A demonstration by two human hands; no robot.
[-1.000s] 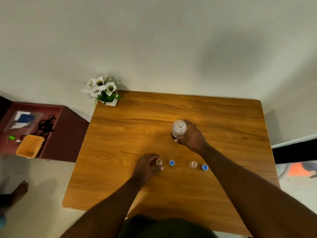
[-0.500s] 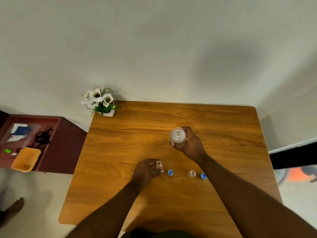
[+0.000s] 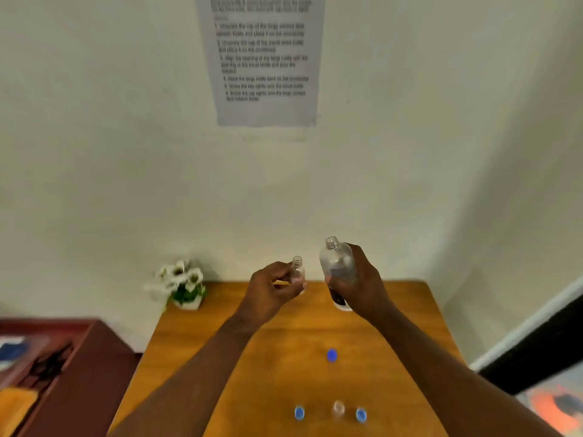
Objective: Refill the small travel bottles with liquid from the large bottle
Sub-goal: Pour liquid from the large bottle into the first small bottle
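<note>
Above the table's far edge point(image 3: 315, 283), left hand point(image 3: 271, 291) grasping small bottle point(image 3: 297, 272); right hand point(image 3: 362, 285) gripping large bottle point(image 3: 337, 263)

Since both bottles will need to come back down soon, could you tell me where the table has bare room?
The wooden table is bare on its left half, from the flower pot down past the left forearm, and between the lone blue cap and the near row. That row is crowded: two blue caps flanking a small travel bottle.
</note>
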